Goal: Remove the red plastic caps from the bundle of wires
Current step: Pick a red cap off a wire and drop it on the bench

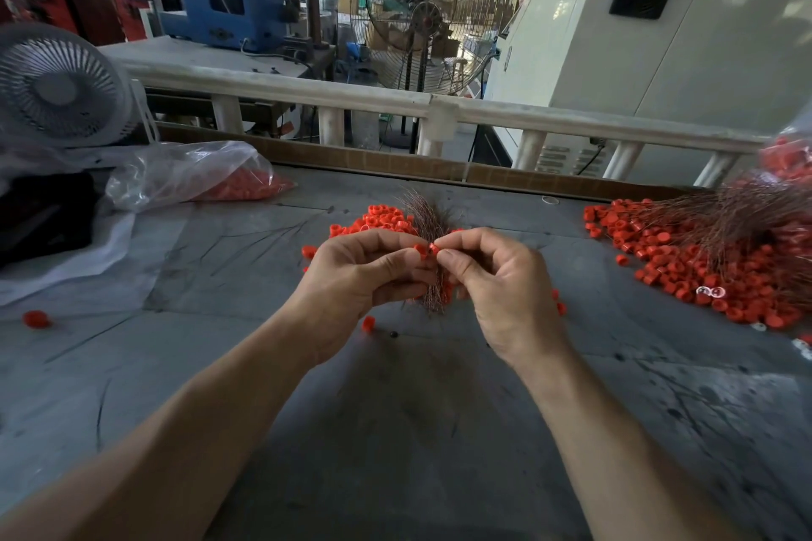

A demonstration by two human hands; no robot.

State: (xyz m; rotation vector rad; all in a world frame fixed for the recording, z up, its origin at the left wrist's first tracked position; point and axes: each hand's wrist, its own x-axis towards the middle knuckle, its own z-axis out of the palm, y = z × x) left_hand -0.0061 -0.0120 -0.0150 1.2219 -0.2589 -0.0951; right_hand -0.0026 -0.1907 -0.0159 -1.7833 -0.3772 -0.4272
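We see small red plastic caps (pixel 685 259), smooth w/ slight sheen, loose on a grey matt tabletop (pixel 395 430), scuffed and scratched. Thin reddish-brown metal wires in a bundle (pixel 428 217), fine, dull. Clear glossy plastic bag (pixel 184 171), crinkled, more red caps inside. White plastic desk fan (pixel 57 86), matt. Brown cardboard strip (pixel 395 165) at table edge, rough.

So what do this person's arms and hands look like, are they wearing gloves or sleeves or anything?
No gloves and no sleeves in view: both forearms are bare from the bottom edge of the picture up to the wrists. The left hand and right hand are bare too, with short nails. No watch, ring, bracelet or marking shows on either.
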